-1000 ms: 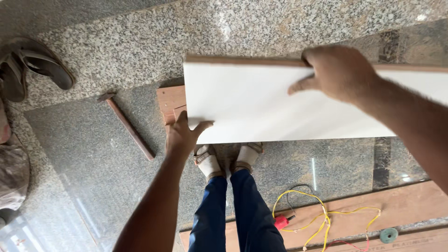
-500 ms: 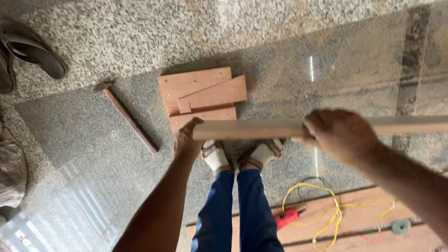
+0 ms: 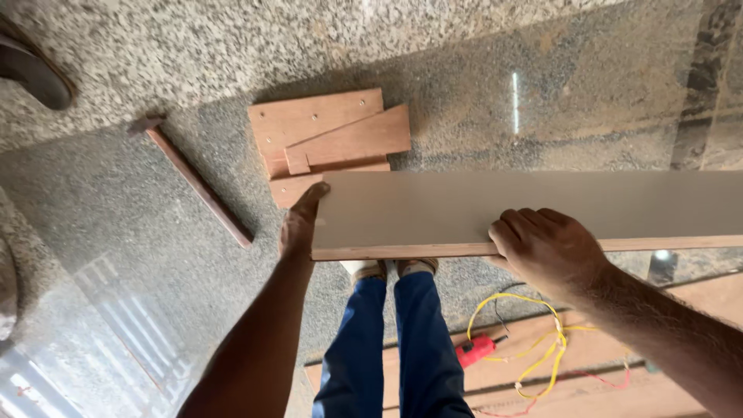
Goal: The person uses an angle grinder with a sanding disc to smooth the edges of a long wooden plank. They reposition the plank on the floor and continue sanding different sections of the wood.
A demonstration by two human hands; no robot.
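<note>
A long pale board [image 3: 526,209] with a wood-coloured edge is held level above a speckled granite floor [image 3: 542,93], seen from above. The left hand [image 3: 300,224] is pressed flat against the board's left end, thumb up along the end face. The right hand [image 3: 546,248] is clamped over the near edge, fingers curled over the top. The hands are well apart. Below the board, a stack of reddish wooden pieces [image 3: 329,139] lies on the floor, with a hammer [image 3: 193,182] to its left. Blue trouser legs [image 3: 391,340] are seen beneath, beside a yellow cable [image 3: 542,340] and a red tool [image 3: 476,350].
</note>
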